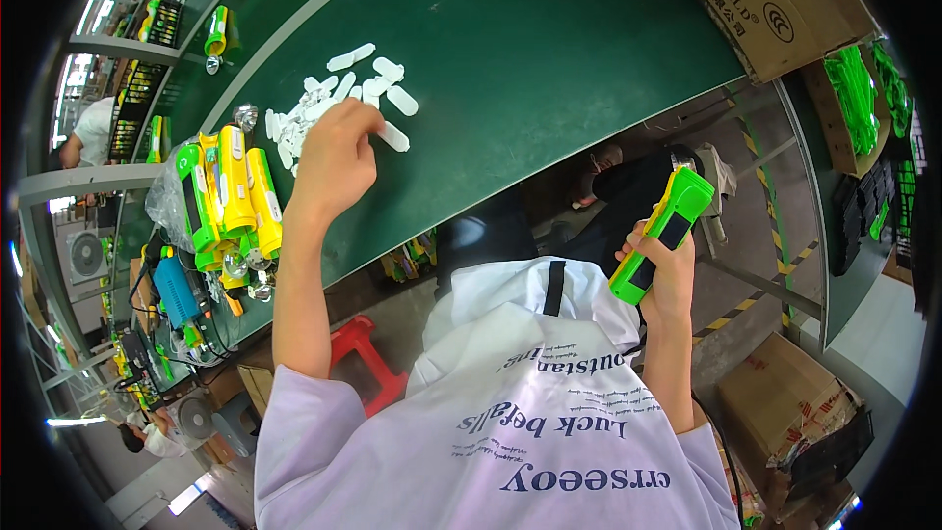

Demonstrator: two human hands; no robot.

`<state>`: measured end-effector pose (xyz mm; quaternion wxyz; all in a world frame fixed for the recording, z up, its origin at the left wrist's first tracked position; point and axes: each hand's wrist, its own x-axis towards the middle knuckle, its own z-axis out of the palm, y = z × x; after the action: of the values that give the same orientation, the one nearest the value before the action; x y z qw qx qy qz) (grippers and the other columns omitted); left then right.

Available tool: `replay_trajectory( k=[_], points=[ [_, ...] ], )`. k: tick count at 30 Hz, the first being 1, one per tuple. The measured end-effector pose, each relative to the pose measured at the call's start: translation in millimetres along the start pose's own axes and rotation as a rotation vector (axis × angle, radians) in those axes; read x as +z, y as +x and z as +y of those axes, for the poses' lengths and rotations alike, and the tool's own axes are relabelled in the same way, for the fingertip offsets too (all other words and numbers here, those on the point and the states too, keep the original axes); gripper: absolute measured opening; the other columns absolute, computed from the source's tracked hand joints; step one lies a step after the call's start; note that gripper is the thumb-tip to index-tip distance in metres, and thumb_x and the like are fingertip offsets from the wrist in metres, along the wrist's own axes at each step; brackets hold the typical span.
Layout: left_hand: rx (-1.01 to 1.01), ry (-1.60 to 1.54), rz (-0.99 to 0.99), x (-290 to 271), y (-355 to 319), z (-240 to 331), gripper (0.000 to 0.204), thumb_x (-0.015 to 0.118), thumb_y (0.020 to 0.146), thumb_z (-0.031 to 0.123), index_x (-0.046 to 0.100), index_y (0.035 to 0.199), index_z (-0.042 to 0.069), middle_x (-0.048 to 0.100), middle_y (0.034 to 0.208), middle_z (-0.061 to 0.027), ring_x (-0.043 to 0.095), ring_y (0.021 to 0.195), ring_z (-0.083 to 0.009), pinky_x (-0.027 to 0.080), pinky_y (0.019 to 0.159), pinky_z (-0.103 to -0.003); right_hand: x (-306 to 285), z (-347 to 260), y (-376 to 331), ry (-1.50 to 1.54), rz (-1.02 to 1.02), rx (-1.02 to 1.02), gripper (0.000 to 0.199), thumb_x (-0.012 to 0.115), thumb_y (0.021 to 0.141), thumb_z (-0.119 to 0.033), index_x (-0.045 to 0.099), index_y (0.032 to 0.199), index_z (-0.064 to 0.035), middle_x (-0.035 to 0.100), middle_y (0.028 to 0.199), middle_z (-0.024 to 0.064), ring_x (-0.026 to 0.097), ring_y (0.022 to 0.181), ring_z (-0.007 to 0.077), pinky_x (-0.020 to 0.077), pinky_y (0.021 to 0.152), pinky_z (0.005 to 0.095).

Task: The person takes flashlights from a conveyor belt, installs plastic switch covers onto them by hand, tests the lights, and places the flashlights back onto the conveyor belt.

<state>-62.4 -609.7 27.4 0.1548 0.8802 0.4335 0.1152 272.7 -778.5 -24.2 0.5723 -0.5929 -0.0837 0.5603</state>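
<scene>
My right hand point(663, 265) is wrapped round a green and yellow flashlight point(691, 194), held tilted in front of my lap with its dark panel showing. Over the green table my left hand point(343, 149) is bent down at a heap of small white oblong pieces point(319, 98). Its fingers are curled together, and their tips are partly hidden. One white oblong piece point(394, 136) lies right by these fingertips; whether they grip it I cannot make out.
Several yellow and green flashlights point(234, 182) lie bundled left of my left arm, beside clear plastic film. A cardboard box point(775, 5) stands at the table's far right. A red stool point(368, 358) is below the table edge. Another person point(93, 132) sits at far left.
</scene>
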Motion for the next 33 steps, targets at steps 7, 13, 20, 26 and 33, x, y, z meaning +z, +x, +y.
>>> replay_trajectory(
  k=[7,13,20,26,33],
  points=[
    [-0.416,0.133,0.006,16,12,14,0.037,0.072,0.081,0.017,0.059,0.112,0.000,0.066,0.075,-0.0168,0.065,0.071,-0.0331,0.051,0.068,-0.042,7,3,-2,-0.053,-0.079,-0.009,0.041,0.063,0.072,0.012,0.049,0.107,-0.0047,0.060,0.087,0.0069,0.063,0.073,0.0178,0.0572,0.066,0.0339],
    [-0.271,0.152,-0.024,6,2,26,0.040,0.067,0.079,0.004,0.059,0.118,0.002,0.065,0.087,-0.0184,0.065,0.080,-0.0359,0.050,0.072,-0.044,8,2,-5,-0.050,-0.077,0.002,0.041,0.063,0.072,0.011,0.050,0.107,-0.0046,0.060,0.087,0.0065,0.063,0.073,0.0175,0.0570,0.065,0.0338],
    [-0.141,0.090,-0.151,8,14,22,0.028,0.063,0.072,-0.001,0.057,0.100,0.000,0.061,0.092,-0.0191,0.062,0.086,-0.0378,0.048,0.076,-0.045,6,2,-7,-0.058,-0.085,0.007,0.042,0.064,0.071,0.011,0.050,0.109,-0.0036,0.060,0.086,0.0070,0.063,0.073,0.0179,0.0569,0.065,0.0337],
    [-0.132,0.032,-0.195,4,18,15,0.029,0.063,0.067,0.000,0.055,0.095,0.000,0.059,0.085,-0.0172,0.060,0.077,-0.0335,0.049,0.071,-0.041,9,6,-9,-0.006,-0.136,-0.013,0.047,0.065,0.068,0.012,0.049,0.110,-0.0027,0.060,0.086,0.0083,0.064,0.071,0.0193,0.0554,0.064,0.0335],
    [-0.163,-0.814,0.001,14,16,30,0.033,0.068,0.074,-0.001,0.059,0.105,0.001,0.063,0.092,-0.0067,0.064,0.084,-0.0144,0.053,0.073,-0.028,6,1,-12,-0.054,-0.197,0.031,0.053,0.065,0.069,0.010,0.046,0.116,-0.0025,0.059,0.087,0.0092,0.063,0.071,0.0197,0.0558,0.066,0.0360]
  ],
)
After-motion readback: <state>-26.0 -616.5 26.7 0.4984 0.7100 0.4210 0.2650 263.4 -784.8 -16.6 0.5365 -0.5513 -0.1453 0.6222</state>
